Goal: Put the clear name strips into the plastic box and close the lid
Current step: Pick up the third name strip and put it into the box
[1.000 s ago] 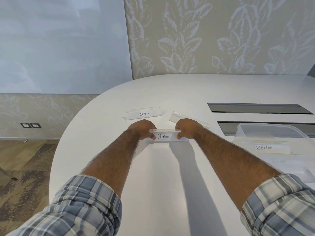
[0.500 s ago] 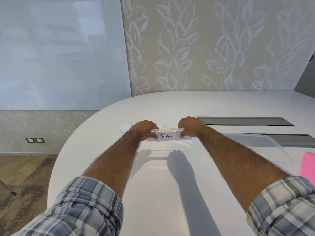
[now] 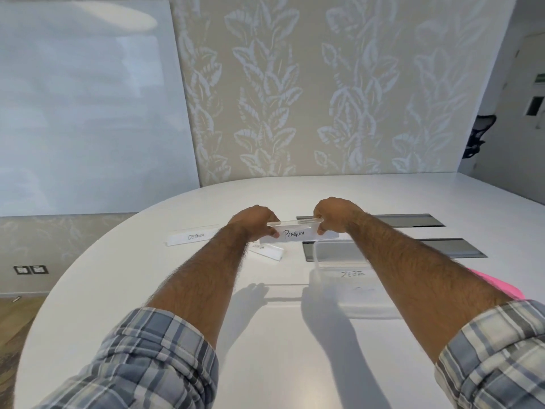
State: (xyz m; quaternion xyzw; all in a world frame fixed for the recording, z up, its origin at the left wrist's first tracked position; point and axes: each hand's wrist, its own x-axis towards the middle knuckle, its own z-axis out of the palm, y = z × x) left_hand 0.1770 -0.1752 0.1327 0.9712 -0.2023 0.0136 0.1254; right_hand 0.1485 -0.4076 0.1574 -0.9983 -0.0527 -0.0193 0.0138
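Shows the PENGUIN strip point(image 3: 295, 233) pinched at its left end by the left grip point(image 3: 253, 221) and at its right end by the right grip point(image 3: 333, 215), with fingers curled round each end. Held level and clear of the table point(image 3: 289, 343), label toward the wearer, near the far left corner of the box point(image 3: 316, 261).

Judged as the carry to the box. For a clean placement:
- Keep both pinches at the very ends, without bending the clear plastic.
- Carry right and toward the body, keeping the strip level.
- Lower flat onto or beside the ZEBRA strip point(image 3: 352, 273) already lying inside.
- Release only once at rest, to guard against sliding on smooth plastic.
- Mind the box wall, clear and hard to pick out against the white table.

Leaves two more to collect: the OSTRICH strip point(image 3: 191, 237), left of the left grip, and a third strip point(image 3: 267, 252) just beside the left wrist, with no legible label. Also shows a pink lid point(image 3: 498, 286), judged so, behind the right forearm and not yet fitted.

Surface: white, glossy, rounded at the far end, with two dark hatches point(image 3: 413, 220) set flush.

Room: leaf-patterned wallpaper point(image 3: 295, 84), a whiteboard point(image 3: 88, 107) at left, sockets point(image 3: 29, 270) low on the wall, and a black chair point(image 3: 477, 137) at far right.
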